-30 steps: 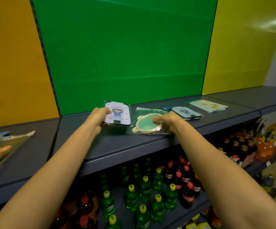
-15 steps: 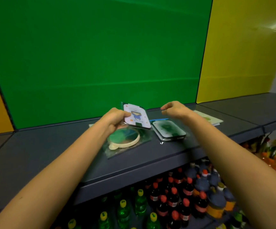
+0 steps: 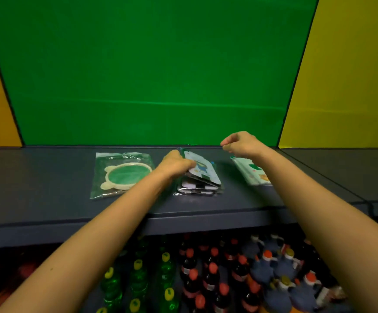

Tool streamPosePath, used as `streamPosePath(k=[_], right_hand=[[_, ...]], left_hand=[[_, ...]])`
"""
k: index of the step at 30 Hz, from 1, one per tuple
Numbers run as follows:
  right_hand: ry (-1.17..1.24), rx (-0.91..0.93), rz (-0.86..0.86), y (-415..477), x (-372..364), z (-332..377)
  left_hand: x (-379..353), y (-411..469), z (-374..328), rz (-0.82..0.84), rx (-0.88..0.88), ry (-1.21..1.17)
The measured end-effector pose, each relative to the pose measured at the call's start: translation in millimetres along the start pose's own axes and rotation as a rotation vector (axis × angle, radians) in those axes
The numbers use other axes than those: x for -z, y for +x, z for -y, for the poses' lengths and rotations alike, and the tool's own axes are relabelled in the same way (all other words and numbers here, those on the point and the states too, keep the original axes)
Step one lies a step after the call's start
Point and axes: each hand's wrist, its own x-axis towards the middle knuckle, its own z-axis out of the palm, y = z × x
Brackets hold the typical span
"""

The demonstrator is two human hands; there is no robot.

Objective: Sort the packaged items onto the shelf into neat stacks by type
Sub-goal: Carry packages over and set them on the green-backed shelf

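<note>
On the dark grey shelf [image 3: 48,206], my left hand [image 3: 175,164] grips a white cartoon-printed packet [image 3: 202,169], tilted on top of a small stack of similar packets [image 3: 196,188]. To the left lies a clear bag holding a green round item with a cream rim [image 3: 122,175], flat on the shelf. My right hand [image 3: 241,143] hovers above the shelf with fingers curled and nothing in it. Under its wrist, at the right, lies a pale green printed packet [image 3: 251,171].
A green panel [image 3: 152,71] backs the shelf, with yellow panels on both sides. Below the shelf edge stand several green bottles [image 3: 136,281] and dark red-capped bottles [image 3: 208,276]. A seam divides the shelf at the right [image 3: 368,203].
My left hand carried the white packet rightward, off the green round item's bag and onto the stack. My right hand lifted and stays empty. The camera shifted right.
</note>
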Motion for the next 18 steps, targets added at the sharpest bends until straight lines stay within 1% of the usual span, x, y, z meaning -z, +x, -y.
streamPosePath(k=[1,3,5,7,9,11,14,18], right_hand=[[-0.005,0.022,0.016,0.5,0.4,-0.8],[-0.016,0.067,0.038,0.4,-1.5,0.3],[-0.042,0.114,0.051,-1.0,-6.3,4.4],[-0.072,0.167,0.074,-3.1,-12.1,12.9],[-0.094,0.229,0.104,-4.2,-19.6,25.8],[-0.101,0.296,0.128,-4.6,-30.3,43.0],[-0.085,0.400,0.189,-8.7,-56.6,73.1],[-0.065,0.514,0.287,-22.9,-103.8,116.9]], left_hand=[[-2.3,-0.5,-0.4,-0.073,-0.008,0.166],[-6.7,-3.9,0.2,-0.154,0.011,0.415],[-10.7,-11.2,0.7,-0.210,-0.012,0.617],[-8.1,-18.5,1.4,-0.305,-0.092,0.765],[5.8,-25.1,5.8,-0.422,-0.149,0.837],[29.6,-33.0,16.0,-0.502,-0.144,0.897],[73.9,-52.6,40.4,-0.570,-0.059,0.953],[133.1,-90.6,80.1,-0.649,0.112,0.979]])
